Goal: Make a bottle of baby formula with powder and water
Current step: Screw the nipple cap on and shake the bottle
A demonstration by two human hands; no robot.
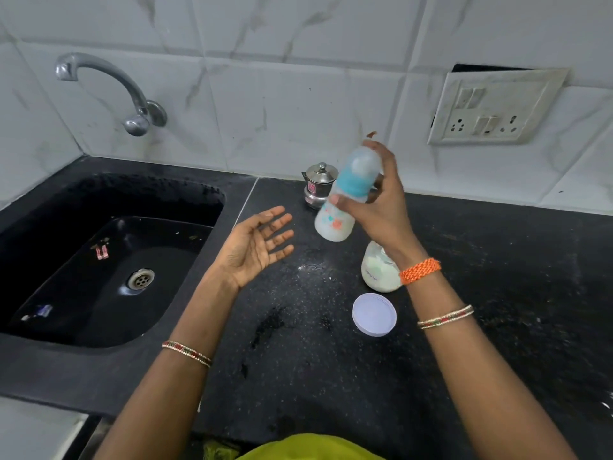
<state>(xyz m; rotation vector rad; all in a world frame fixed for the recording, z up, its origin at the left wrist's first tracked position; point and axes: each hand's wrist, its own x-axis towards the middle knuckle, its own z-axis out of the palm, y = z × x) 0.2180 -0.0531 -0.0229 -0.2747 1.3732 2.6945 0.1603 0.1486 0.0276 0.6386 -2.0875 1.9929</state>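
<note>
Spread and palm-up, the left hand (257, 242) holds nothing just left of the baby bottle (345, 197). Tilted above the black counter (481, 293), that capped, blue-collared, milky bottle is blurred, gripped around its middle by the right hand (378, 200).

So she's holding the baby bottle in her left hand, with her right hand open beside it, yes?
Not quite: the sides are swapped. The head view shows the right hand gripping the baby bottle, while the left hand is open beside it, palm up and holding nothing.
</note>
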